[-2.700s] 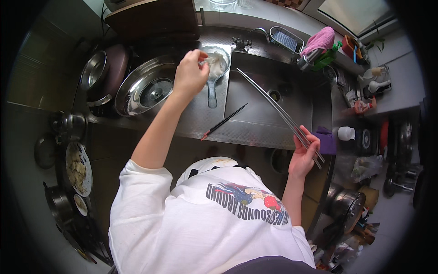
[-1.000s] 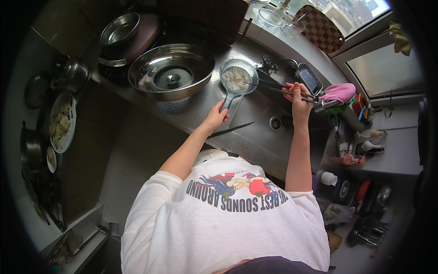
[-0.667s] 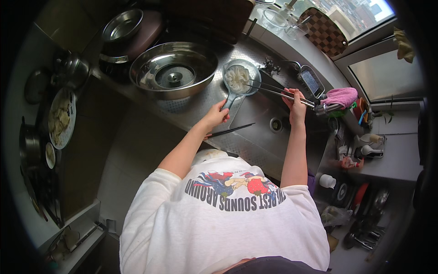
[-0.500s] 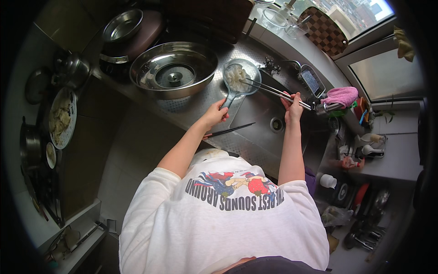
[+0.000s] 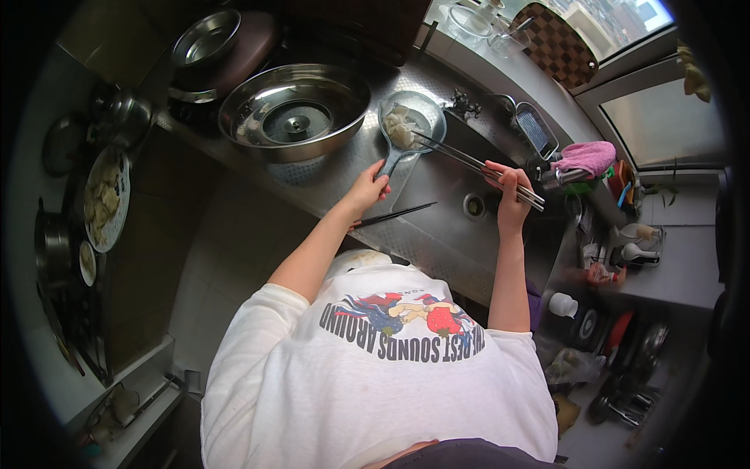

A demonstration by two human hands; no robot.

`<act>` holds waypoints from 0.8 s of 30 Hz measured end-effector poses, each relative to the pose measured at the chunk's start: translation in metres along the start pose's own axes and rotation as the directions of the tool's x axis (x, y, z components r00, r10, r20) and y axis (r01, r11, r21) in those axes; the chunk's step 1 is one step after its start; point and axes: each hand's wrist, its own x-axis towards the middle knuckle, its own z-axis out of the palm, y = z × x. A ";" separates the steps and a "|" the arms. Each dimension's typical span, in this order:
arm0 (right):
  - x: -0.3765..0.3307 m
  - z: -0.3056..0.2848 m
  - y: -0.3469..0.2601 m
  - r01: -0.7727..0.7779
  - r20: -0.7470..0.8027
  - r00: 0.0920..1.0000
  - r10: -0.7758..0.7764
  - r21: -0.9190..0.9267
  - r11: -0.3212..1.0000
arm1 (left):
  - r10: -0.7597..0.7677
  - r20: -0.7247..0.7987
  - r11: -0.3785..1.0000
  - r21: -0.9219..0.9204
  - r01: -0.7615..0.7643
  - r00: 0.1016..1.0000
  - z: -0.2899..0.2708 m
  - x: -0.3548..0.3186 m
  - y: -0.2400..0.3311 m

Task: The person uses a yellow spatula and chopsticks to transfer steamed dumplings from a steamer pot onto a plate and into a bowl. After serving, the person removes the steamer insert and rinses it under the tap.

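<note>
My left hand (image 5: 367, 190) is closed round the handle of a blue-grey strainer (image 5: 426, 117). A crumpled clump of pale, whitish food (image 5: 401, 129) lies at the left side of its bowl. In my right hand (image 5: 512, 195) is a pair of long metal chopsticks (image 5: 461, 155), slanting left with their tips at the clump. The strainer is held over the steel counter by the sink (image 5: 445, 191). Whether its underside touches anything is hidden. Dark chopsticks (image 5: 397, 215) lie near the counter's front edge, below my left hand.
A wide steel basin (image 5: 234, 129) stands left of the strainer. Behind it is a smaller steel bowl (image 5: 205, 37). A plate (image 5: 123, 187) of pale food sits far left. Along the right are a grater (image 5: 533, 131), a pink cloth (image 5: 586, 159) and a checkered cutting board (image 5: 553, 45).
My right hand has shifted a little right and turned, with the chopsticks still in it. The clump looks more gathered and darker. My left hand keeps hold of the strainer.
</note>
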 end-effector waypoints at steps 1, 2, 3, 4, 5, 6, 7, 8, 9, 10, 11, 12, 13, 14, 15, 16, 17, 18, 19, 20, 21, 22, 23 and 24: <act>0.005 0.001 -0.006 0.122 0.095 0.989 -0.113 -0.095 0.988 | 0.000 0.002 1.000 0.000 0.000 1.000 0.000 0.001 -0.001; 0.010 0.005 -0.015 0.147 0.185 0.976 -0.120 -0.141 0.979 | -0.001 0.002 1.000 0.000 0.001 1.000 -0.001 0.002 -0.002; 0.016 0.011 -0.026 0.177 0.275 0.954 -0.123 -0.183 0.967 | 0.001 0.001 1.000 -0.001 -0.001 1.000 -0.002 0.003 -0.003; 0.021 0.017 -0.036 0.211 0.363 0.924 -0.120 -0.223 0.952 | -0.002 -0.001 1.000 0.002 0.002 1.000 -0.002 0.003 -0.003; 0.026 0.025 -0.045 0.256 0.430 0.896 -0.116 -0.285 0.924 | -0.005 -0.005 1.000 0.004 0.005 1.000 -0.002 0.003 -0.003; 0.031 0.034 -0.050 0.300 0.470 0.873 -0.135 -0.298 0.906 | -0.008 -0.006 1.000 0.006 0.008 1.000 -0.002 0.003 -0.002; 0.033 0.044 -0.055 0.327 0.509 0.849 -0.142 -0.295 0.898 | -0.004 0.006 1.000 0.009 0.004 1.000 -0.002 0.004 -0.002; 0.036 0.054 -0.057 0.353 0.548 0.823 -0.148 -0.289 0.890 | 0.000 0.017 1.000 0.011 0.000 1.000 -0.002 0.004 -0.002; 0.039 0.061 -0.053 0.410 0.616 0.777 -0.130 -0.338 0.847 | 0.005 0.028 1.000 0.012 -0.006 1.000 -0.003 0.004 -0.002; 0.040 0.071 -0.053 0.498 0.684 0.715 -0.145 -0.353 0.792 | 0.003 0.025 1.000 0.019 -0.003 1.000 -0.003 0.005 -0.002; 0.036 0.081 -0.052 0.596 0.752 0.638 -0.168 -0.344 0.726 | 0.000 0.022 1.000 0.025 -0.001 1.000 -0.003 0.006 -0.003; 0.031 0.090 -0.048 0.688 0.815 0.550 -0.182 -0.320 0.651 | 0.000 0.016 1.000 0.030 0.000 1.000 -0.005 0.008 -0.005; 0.022 0.100 -0.041 0.782 0.862 0.474 -0.179 -0.319 0.535 | 0.020 0.004 1.000 0.025 -0.020 1.000 -0.006 0.011 -0.008; 0.011 0.107 -0.029 0.860 0.903 0.397 -0.163 -0.304 0.410 | 0.039 -0.008 0.999 0.020 -0.039 0.999 -0.006 0.013 -0.012; 0.002 0.112 -0.015 0.899 0.935 0.320 -0.153 -0.248 0.361 | 0.056 -0.018 0.998 0.013 -0.055 0.998 -0.006 0.015 -0.016; -0.004 0.115 -0.009 0.918 0.946 0.307 -0.102 -0.266 0.294 | 0.070 -0.027 0.998 0.004 -0.070 0.997 -0.005 0.015 -0.017; -0.009 0.117 -0.005 0.934 0.954 0.296 -0.050 -0.279 0.224 | 0.084 -0.035 0.996 -0.005 -0.084 0.996 -0.005 0.015 -0.019; -0.011 0.120 -0.003 0.946 0.958 0.287 0.002 -0.284 0.154 | 0.098 -0.045 0.995 -0.014 -0.098 0.994 -0.004 0.014 -0.018; -0.010 0.120 -0.003 0.934 0.946 0.325 0.005 -0.321 0.156 | 0.097 -0.046 0.995 -0.029 -0.099 0.994 -0.003 0.013 -0.018; -0.007 0.119 -0.003 0.927 0.940 0.341 -0.018 -0.334 0.169 | 0.097 -0.047 0.994 -0.044 -0.099 0.994 -0.002 0.012 -0.018; -0.004 0.117 -0.002 0.919 0.932 0.361 -0.039 -0.348 0.183 | 0.095 -0.045 0.994 -0.057 -0.098 0.994 -0.001 0.010 -0.016; -0.001 0.115 -0.001 0.911 0.923 0.381 -0.059 -0.364 0.197 | 0.090 -0.032 0.995 -0.028 -0.091 0.995 -0.001 0.009 -0.014; 0.001 0.112 0.003 0.888 0.915 0.402 -0.030 -0.382 0.257 | 0.085 -0.017 0.996 0.003 -0.085 0.996 -0.001 0.008 -0.011; 0.005 0.110 0.001 0.865 0.898 0.436 -0.066 -0.398 0.305 | 0.083 -0.004 0.996 0.034 -0.083 0.997 -0.003 0.008 -0.008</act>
